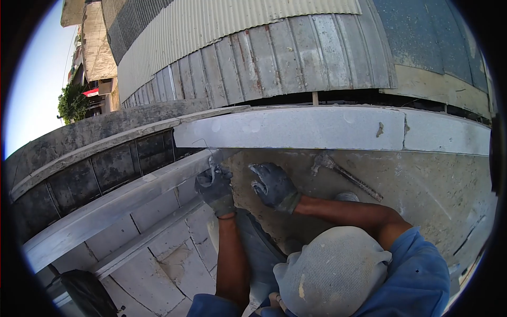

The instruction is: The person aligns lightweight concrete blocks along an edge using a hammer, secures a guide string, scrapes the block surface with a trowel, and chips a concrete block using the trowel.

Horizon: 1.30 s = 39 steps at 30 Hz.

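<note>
My left hand [214, 186], in a dark glove, is at the near end of a long pale beam [132, 193]. Its fingers are bent together around something small that I cannot make out, and a thin bent wire [200, 141] shows just beyond them. To its right, my right hand [274, 186], also gloved, hovers over the grey concrete surface [338, 174]; its thumb and fingers are parted with nothing visible between them. A row of white blocks [296, 128] runs beyond both hands.
A hammer [351, 177] lies on the concrete to the right. Corrugated metal sheets [296, 55] rise behind the blocks. Pale blocks or slabs [142, 280] lie lower down at left, near a black bag-like object [90, 293]. A pale cloth-like covering [332, 269] shows at the bottom.
</note>
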Motion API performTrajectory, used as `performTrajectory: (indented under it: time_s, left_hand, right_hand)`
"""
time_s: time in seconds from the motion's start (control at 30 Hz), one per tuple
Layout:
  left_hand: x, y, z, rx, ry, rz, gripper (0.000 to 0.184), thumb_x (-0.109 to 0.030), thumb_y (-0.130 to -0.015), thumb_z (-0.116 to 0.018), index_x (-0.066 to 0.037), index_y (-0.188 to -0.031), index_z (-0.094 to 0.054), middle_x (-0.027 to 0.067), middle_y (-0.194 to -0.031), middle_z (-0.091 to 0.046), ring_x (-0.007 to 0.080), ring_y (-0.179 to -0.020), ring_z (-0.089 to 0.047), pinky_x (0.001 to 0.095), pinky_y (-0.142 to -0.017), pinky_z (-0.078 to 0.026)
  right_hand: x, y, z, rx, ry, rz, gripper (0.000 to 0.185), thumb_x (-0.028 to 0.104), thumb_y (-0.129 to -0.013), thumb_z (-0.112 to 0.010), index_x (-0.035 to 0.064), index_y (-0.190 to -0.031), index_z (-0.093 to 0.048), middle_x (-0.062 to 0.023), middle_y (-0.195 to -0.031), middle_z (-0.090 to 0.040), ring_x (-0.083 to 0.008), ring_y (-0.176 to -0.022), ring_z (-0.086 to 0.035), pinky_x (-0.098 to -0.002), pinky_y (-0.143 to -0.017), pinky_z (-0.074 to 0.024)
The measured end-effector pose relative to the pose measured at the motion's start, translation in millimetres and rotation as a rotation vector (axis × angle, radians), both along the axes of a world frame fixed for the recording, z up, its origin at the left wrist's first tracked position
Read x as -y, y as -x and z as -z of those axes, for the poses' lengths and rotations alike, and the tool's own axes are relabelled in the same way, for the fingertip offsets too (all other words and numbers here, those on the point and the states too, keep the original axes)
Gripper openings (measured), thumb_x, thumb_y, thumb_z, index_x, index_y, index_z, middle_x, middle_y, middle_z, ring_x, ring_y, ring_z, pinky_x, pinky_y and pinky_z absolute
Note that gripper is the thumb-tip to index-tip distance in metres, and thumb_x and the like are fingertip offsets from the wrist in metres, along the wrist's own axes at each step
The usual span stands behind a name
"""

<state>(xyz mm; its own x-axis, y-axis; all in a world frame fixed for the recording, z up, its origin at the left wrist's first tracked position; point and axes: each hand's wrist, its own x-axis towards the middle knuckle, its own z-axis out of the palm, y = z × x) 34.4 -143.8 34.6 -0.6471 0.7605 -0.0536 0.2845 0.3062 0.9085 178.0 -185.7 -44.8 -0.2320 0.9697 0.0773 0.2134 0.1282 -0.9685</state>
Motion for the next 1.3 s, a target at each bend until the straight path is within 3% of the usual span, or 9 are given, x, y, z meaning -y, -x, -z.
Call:
performTrajectory:
  time_s: [0.23,0.33,0.43,0.5,0.63,0.7,0.83,1.03,1.3]
  left_hand:
    - [-9,16,19,-0.462,0.208,-0.033,0.021,-0.013,-0.089,-0.072,0.003,-0.093,-0.059,0.0108,-0.076,-0.067,0.0144,-0.052,-0.06,0.0272,-0.045,-0.048]
    - [-23,13,34,0.218,-0.2,-0.116,0.022,-0.01,-0.089,-0.07,0.007,-0.102,-0.063,0.0094,-0.082,-0.069,0.0169,-0.062,-0.063,0.0293,-0.057,-0.054]
    - [-28,12,49,0.269,-0.456,-0.108,0.04,-0.015,-0.082,-0.08,0.011,-0.108,-0.064,0.0179,-0.101,-0.07,0.023,-0.084,-0.071,0.0356,-0.075,-0.059]
    - [-26,12,55,0.195,-0.454,-0.106,0.039,-0.015,-0.082,-0.08,0.01,-0.107,-0.065,0.0175,-0.1,-0.071,0.023,-0.084,-0.071,0.0355,-0.075,-0.059]
    - [-22,0,50,-0.443,-0.131,0.024,0.037,-0.017,-0.083,-0.08,0.009,-0.106,-0.066,0.0168,-0.099,-0.071,0.023,-0.083,-0.071,0.0352,-0.075,-0.059]
    - [-20,-6,45,-0.645,-0.081,0.084,0.036,-0.018,-0.083,-0.08,0.008,-0.105,-0.066,0.0165,-0.098,-0.071,0.023,-0.083,-0.071,0.0351,-0.075,-0.059]
    - [-22,-17,35,-0.754,-0.087,0.105,0.035,-0.019,-0.083,-0.08,0.007,-0.103,-0.067,0.0157,-0.097,-0.072,0.0229,-0.082,-0.071,0.0348,-0.074,-0.058]
    - [-20,-21,19,-0.809,-0.072,0.097,0.033,-0.021,-0.084,-0.08,0.005,-0.1,-0.069,0.0147,-0.095,-0.073,0.0228,-0.081,-0.071,0.0344,-0.074,-0.058]
    - [-20,-12,8,-0.897,-0.031,0.136,0.031,-0.024,-0.085,-0.079,0.003,-0.097,-0.071,0.0132,-0.092,-0.074,0.0228,-0.08,-0.071,0.0339,-0.074,-0.058]
  right_hand:
    - [-2,2,-4,-0.005,-0.033,-0.015,0.042,0.02,-0.087,-0.061,0.0001,-0.124,-0.06,-0.022,-0.115,-0.063,-0.0385,-0.105,-0.059,-0.0476,-0.094,-0.0461]
    - [-3,-2,-15,0.027,-0.06,-0.07,0.043,0.017,-0.087,-0.06,-0.0006,-0.126,-0.059,-0.0216,-0.117,-0.062,-0.0387,-0.106,-0.059,-0.0477,-0.097,-0.0452]
    - [-24,-8,-43,-0.002,-0.181,-0.046,0.046,0.014,-0.087,-0.059,-0.0016,-0.13,-0.057,-0.0214,-0.123,-0.061,-0.0382,-0.112,-0.057,-0.0481,-0.101,-0.0429]
    - [-49,-7,-67,-0.034,-0.279,0.013,0.048,0.014,-0.086,-0.059,-0.0018,-0.132,-0.056,-0.0213,-0.125,-0.06,-0.0376,-0.115,-0.056,-0.0484,-0.103,-0.0416]
    - [-93,24,-91,0.099,-0.224,-0.045,0.062,0.02,-0.082,-0.061,-0.0023,-0.139,-0.047,-0.0225,-0.134,-0.054,-0.0383,-0.124,-0.051,-0.0483,-0.109,-0.0369]
    - [-94,55,-92,0.157,-0.144,0.031,0.062,0.023,-0.079,-0.061,-0.0025,-0.135,-0.05,-0.0203,-0.126,-0.057,-0.0369,-0.117,-0.054,-0.049,-0.102,-0.0422]
    - [-101,51,-99,0.13,-0.145,-0.006,0.064,0.028,-0.076,-0.063,0.0013,-0.133,-0.053,-0.0159,-0.115,-0.059,-0.0347,-0.11,-0.055,-0.0473,-0.096,-0.0449]
    - [-103,61,-90,0.151,-0.319,-0.004,0.066,0.032,-0.073,-0.065,0.0021,-0.131,-0.055,-0.0171,-0.119,-0.059,-0.0352,-0.11,-0.054,-0.051,-0.098,-0.042]
    - [-94,62,-91,0.217,-0.197,0.014,0.074,0.038,-0.071,-0.066,0.0004,-0.133,-0.054,-0.0195,-0.12,-0.059,-0.0386,-0.116,-0.052,-0.0539,-0.105,-0.0377]
